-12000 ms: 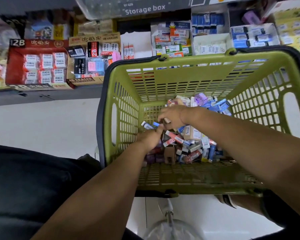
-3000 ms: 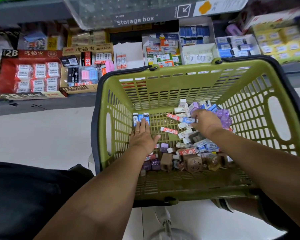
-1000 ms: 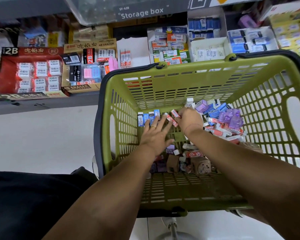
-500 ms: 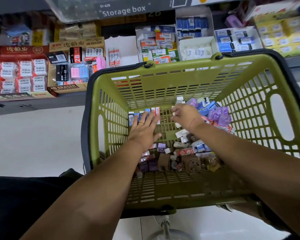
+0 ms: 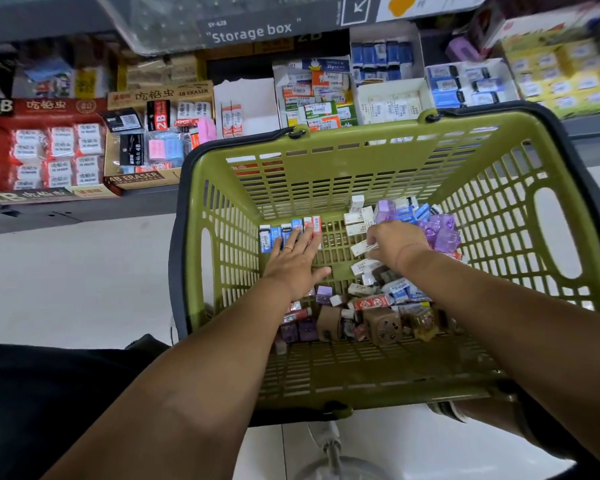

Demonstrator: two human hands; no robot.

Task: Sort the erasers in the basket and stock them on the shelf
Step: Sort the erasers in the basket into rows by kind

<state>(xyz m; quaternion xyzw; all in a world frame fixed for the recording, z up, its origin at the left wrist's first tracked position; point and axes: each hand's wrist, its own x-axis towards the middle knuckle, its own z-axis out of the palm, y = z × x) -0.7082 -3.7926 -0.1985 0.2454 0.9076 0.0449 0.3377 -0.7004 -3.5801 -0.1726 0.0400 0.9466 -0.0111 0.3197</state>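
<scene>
Shop floor (image 5: 66, 278) below the shelf (image 5: 84, 213): right grip (image 5: 394, 245) pinches a white eraser (image 5: 361, 247) over the basket (image 5: 326, 372) pile (image 5: 374, 299); left grip (image 5: 295, 261), fingers flat, steadies the upright row (image 5: 284, 233) just leftward, running sideways by the far wall.

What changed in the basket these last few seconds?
The lined-up row of blue and red erasers by the green plastic basket's far wall has grown from a couple to about six. The left hand rests flat on it; the right hand pinches a white eraser. Basket stayed put.
</scene>
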